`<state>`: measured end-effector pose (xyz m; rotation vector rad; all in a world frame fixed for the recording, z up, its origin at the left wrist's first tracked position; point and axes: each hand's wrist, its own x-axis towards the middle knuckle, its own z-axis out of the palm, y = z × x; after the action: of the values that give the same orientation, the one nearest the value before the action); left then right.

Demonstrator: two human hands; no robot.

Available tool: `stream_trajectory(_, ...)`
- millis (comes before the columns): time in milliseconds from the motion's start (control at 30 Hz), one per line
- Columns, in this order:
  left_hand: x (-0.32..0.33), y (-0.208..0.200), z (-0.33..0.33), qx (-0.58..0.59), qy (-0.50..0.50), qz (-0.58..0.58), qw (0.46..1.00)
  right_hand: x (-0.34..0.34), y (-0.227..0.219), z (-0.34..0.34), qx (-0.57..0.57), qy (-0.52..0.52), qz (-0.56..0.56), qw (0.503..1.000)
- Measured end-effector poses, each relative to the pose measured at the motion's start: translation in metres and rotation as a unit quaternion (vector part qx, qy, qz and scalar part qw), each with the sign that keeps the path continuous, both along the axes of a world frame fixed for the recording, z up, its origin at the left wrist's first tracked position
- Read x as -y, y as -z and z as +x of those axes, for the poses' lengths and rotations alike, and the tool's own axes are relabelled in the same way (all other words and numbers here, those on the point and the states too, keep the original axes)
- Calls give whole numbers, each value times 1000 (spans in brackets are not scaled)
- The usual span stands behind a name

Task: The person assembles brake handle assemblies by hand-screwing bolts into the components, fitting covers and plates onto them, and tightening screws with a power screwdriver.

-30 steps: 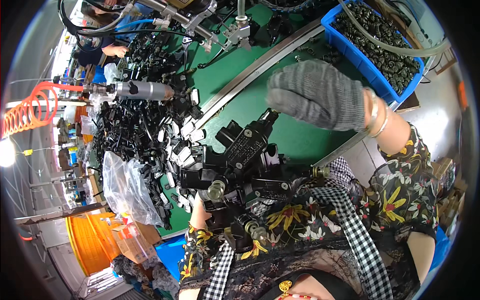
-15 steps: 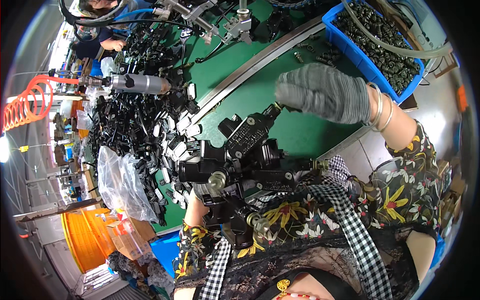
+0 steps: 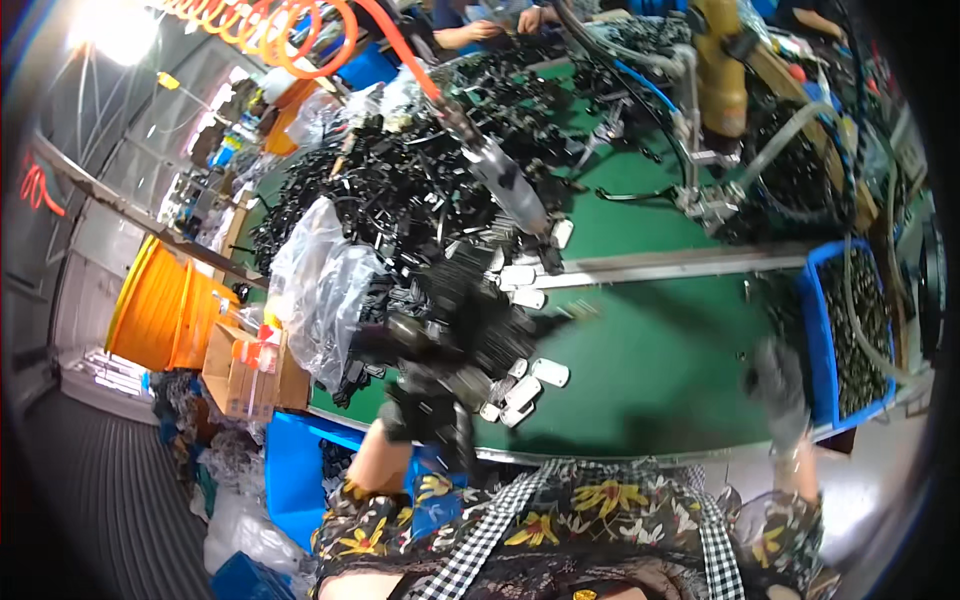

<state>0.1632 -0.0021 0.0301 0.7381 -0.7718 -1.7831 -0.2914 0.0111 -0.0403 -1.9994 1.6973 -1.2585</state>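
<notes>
Above the left part of the green bench (image 3: 650,345), a cluster of black parts (image 3: 460,320) is held up clear of the surface by the left hand (image 3: 403,414), which seems to be closed round its lower end, though the exact grip is hidden by blur. By such a hold from below, the upper pieces are presumably left exposed. Well apart from it, the right hand (image 3: 778,390), in a grey glove, is poised just beside the blue bin (image 3: 822,330); how far it is opened, and whether anything small is pinched in it, cannot be told. Small metal pieces (image 3: 860,340) are stored in the bin, which is likely set at the right end so that they can be reached easily. Near the cluster, white-faced pieces (image 3: 549,372) are scattered on the bench, and farther off a heap of black parts (image 3: 370,190) is flanked by a clear plastic bag (image 3: 322,290). Over the heap, a metallic cylindrical tool (image 3: 505,185) is joined to an orange coiled hose (image 3: 425,82), probably so that it can be pulled down freely. Across the green top a metal rail (image 3: 690,264) is laid, perhaps as a divider.
</notes>
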Motion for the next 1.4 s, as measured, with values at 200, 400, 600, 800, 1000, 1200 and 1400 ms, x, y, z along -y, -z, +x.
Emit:
stream_trajectory(200,114,-29,96,190,-167,-84,964,-47,19,32,39,5,157,987)
stream_trajectory(400,310,-72,140,812,-282,-43,510,-30,17,54,-35,74,134,988)
stream_trajectory(600,417,-21,196,816,-270,-56,508,-20,14,60,-46,83,140,986)
stream_trajectory(800,417,5,152,911,-188,-12,367,-26,9,59,-114,74,164,977)
stream_trajectory(1000,350,-30,144,936,-237,-62,254,18,-17,66,-154,-36,163,974)
stream_trajectory(1200,185,-64,-14,680,-251,-518,453,116,-50,104,-253,-55,186,948)
stream_trajectory(1400,265,7,-188,729,-192,-321,573,263,39,153,-344,77,45,935)
